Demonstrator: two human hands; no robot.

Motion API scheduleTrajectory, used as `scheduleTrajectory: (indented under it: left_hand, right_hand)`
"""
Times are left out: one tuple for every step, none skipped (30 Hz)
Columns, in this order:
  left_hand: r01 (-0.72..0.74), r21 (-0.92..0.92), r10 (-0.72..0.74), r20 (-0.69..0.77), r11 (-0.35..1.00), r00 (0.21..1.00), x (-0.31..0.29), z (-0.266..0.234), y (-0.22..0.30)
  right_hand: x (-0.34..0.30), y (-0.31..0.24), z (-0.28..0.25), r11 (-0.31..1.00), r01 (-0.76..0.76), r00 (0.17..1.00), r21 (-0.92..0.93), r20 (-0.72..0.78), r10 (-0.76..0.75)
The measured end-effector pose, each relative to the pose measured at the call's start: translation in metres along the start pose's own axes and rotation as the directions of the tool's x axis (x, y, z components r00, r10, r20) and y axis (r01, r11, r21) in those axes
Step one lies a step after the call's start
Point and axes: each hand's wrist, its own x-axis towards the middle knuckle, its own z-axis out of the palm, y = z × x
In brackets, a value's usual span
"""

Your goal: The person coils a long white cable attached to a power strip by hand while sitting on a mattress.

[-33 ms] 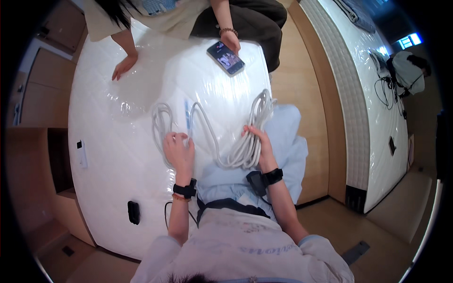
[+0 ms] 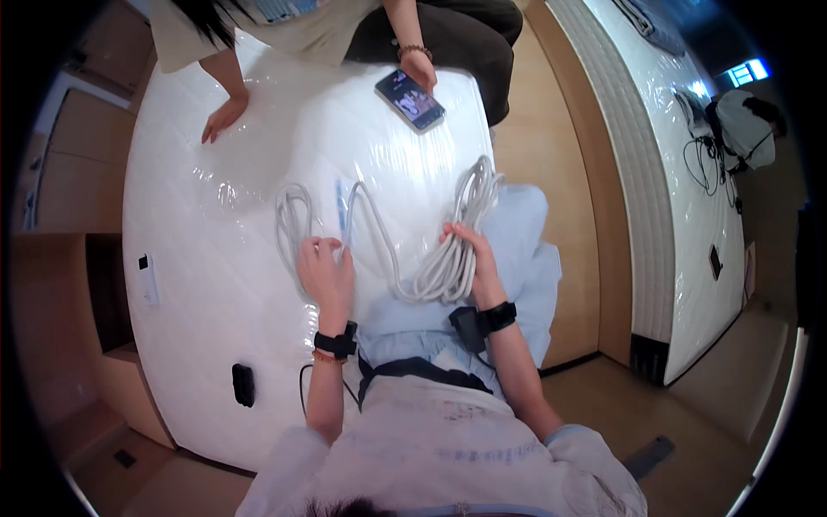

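Note:
A light grey cable lies in two looped bundles joined by a loose strand. My right hand [image 2: 474, 252] is wrapped round the larger cable bundle [image 2: 444, 277], which hangs over my leg at the mattress edge. The smaller cable bundle [image 2: 293, 214] is at the left, on the plastic-covered mattress [image 2: 207, 284]. Over its near end, my left hand [image 2: 326, 274] has its fingers curled in on the cable; its palm is hidden. Between the hands, the loose strand [image 2: 376, 215] rises in an arch and drops to the right bundle.
Across the mattress, another person's hand [image 2: 419, 71] holds a phone [image 2: 408, 101]; their other hand [image 2: 226, 119] rests on the plastic. A black case [image 2: 244, 385] and a white remote [image 2: 149, 282] lie at left. At right, a second mattress [image 2: 624, 189] stands beyond a wooden ledge.

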Motion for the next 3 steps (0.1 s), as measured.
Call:
scheduleTrajectory:
  left_hand:
    - [0.001,0.000,-0.001,0.015,1.000,1.000,-0.0033,0.0014,-0.0003]
    - [0.095,-0.169,-0.082,0.081,0.981,0.993,-0.0065,0.0024,-0.0006]
    - [0.189,-0.328,-0.147,0.147,0.926,0.978,-0.0036,0.0028,0.0003]
  right_hand:
    - [-0.0008,0.0007,-0.0023,1.000,-0.006,1.000,0.004,-0.013,0.006]
    - [-0.0010,0.0012,-0.0042,1.000,0.009,0.999,-0.027,0.039,-0.008]
    - [0.0030,-0.0017,-0.0024,0.998,0.034,0.994,-0.056,0.103,-0.028]
